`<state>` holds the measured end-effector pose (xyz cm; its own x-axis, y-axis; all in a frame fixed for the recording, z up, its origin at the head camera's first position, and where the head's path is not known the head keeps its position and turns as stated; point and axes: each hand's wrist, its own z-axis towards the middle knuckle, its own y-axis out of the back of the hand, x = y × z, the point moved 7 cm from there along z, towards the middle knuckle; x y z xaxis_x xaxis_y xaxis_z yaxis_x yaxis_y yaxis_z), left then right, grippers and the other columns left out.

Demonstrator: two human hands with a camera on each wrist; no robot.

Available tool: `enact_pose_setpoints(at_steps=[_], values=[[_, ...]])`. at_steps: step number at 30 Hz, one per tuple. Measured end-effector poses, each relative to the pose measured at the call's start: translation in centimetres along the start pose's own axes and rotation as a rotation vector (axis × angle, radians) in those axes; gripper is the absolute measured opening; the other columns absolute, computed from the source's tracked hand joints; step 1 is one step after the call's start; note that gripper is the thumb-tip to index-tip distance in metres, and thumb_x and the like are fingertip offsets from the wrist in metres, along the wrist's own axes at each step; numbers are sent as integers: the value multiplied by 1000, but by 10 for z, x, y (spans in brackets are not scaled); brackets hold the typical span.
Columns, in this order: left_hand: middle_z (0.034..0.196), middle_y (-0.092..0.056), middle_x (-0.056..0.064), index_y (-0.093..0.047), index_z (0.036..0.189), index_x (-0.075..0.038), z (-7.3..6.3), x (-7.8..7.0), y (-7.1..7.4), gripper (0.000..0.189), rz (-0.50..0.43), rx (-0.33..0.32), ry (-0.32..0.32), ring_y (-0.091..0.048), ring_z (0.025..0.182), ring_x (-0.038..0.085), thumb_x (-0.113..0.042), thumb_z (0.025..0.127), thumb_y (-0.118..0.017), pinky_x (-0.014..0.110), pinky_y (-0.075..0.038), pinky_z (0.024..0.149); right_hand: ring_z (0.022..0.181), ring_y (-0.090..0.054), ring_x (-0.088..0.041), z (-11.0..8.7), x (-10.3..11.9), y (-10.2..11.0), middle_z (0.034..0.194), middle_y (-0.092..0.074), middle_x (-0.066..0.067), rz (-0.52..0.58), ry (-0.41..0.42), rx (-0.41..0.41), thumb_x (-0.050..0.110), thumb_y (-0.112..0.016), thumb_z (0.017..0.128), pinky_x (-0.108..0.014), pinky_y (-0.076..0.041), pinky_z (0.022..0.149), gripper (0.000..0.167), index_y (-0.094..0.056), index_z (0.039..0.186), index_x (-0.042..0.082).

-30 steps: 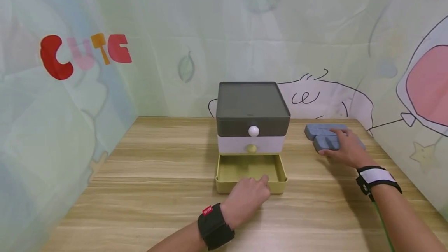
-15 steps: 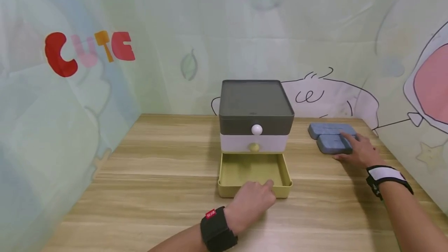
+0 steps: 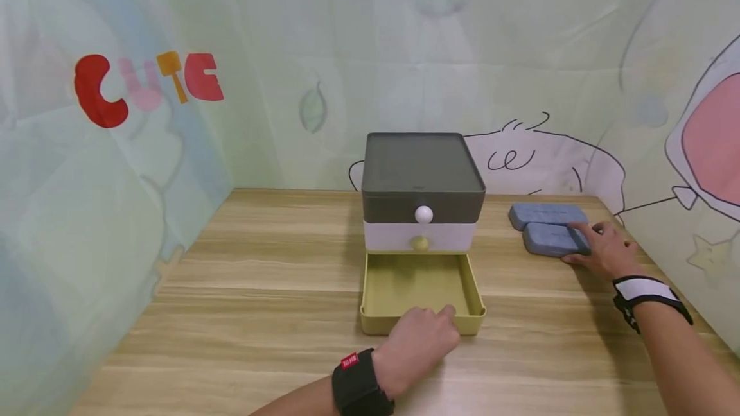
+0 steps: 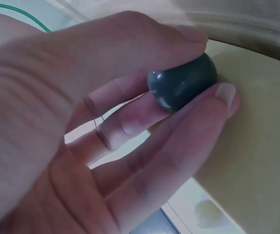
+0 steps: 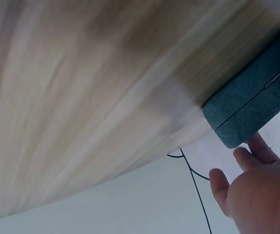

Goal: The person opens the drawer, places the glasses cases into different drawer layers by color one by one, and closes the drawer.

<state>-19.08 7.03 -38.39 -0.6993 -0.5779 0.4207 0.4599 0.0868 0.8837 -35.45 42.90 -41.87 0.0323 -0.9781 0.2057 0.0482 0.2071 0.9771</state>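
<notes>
My left hand pinches the dark round knob on the front of the yellow drawer, the lowest one in a small desktop drawer unit. Thumb and fingers close around the knob in the left wrist view. The drawer is pulled well out, with a bare inside. At the right, my right hand grips the right end of the nearer blue glasses case, thumb at its front side and index finger at its top. The right wrist view shows a seam along this case.
A second blue glasses case lies right behind the first. Above the yellow drawer sit a closed white drawer and a closed grey one with a white knob. Printed fabric walls the wooden table.
The yellow drawer has come further out toward me with my left hand. My right hand has slid rightward along the nearer glasses case to its right end.
</notes>
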Motion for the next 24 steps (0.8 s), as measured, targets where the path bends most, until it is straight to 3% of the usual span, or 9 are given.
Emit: enact_pose_setpoints(at_steps=[5,11,17,24], values=[[82,-62,-10,-76,79,-28,-2,-3,2,19,5,-16,-9,-57,55,3,-10,84,-77,18,-45,46,119,-40,-61,0,2,1,131,-34,-43,-24,46,-32,32,-78,87,-77,-32,84,71,-41,142,6],[80,-61,-11,-74,76,-29,-4,-8,4,19,27,-21,-13,-54,54,2,-13,85,-77,18,-43,45,130,-33,-61,1,-1,1,144,-36,-40,-53,47,9,36,-77,88,-82,-28,87,75,-39,143,3],[78,-60,-11,-73,73,-30,-7,-12,7,21,35,-31,-30,-52,53,2,-13,85,-77,17,-42,44,128,-31,-63,0,0,1,144,-35,-39,-53,74,29,39,-76,88,-81,-29,85,77,-38,147,7],[78,-59,-10,-71,70,-30,-10,-18,8,23,19,9,-49,-50,54,2,-14,86,-76,18,-42,45,124,-35,-63,-4,5,-1,145,-40,-38,-71,114,26,38,-74,90,-75,-31,82,75,-38,149,8]])
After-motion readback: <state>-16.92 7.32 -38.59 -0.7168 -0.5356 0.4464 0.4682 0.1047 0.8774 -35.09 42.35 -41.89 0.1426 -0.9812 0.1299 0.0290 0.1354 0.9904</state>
